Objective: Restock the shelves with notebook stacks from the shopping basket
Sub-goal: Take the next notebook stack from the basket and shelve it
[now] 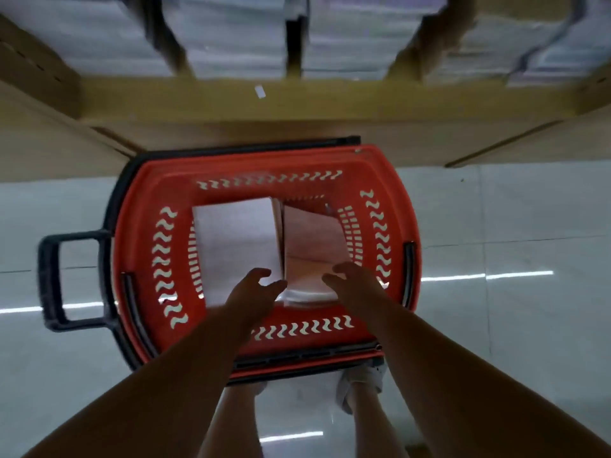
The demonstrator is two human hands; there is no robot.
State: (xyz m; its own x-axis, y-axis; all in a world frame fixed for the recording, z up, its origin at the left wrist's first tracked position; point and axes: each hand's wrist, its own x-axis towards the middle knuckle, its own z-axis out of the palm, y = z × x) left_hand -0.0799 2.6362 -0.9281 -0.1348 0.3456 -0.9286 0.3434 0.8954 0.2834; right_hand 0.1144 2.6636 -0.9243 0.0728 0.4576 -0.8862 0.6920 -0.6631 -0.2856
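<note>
1. Now at the pick-up step: L hand (256, 285) & R hand (350, 282) are both down inside the red basket (132, 206), which sits on the floor (512, 226) just in front of the shelf (297, 100). Each grip is loose, fingers spread, holding nothing.
2. Task's things: two notebook stacks side by side in the basket. The left stack (238, 239) stands taller, the right stack (310, 246) lower & pinkish. Hands hover over the right stack's near edge; can't tell if touching.
3. Next, prob: clamp one stack from both sides, lift w/o fanning it, then up to the shelf.
4. Hard to see: heavy motion blur; shelf stock (231, 44) is cut off at the top; stack depth is hidden by the basket walls.
</note>
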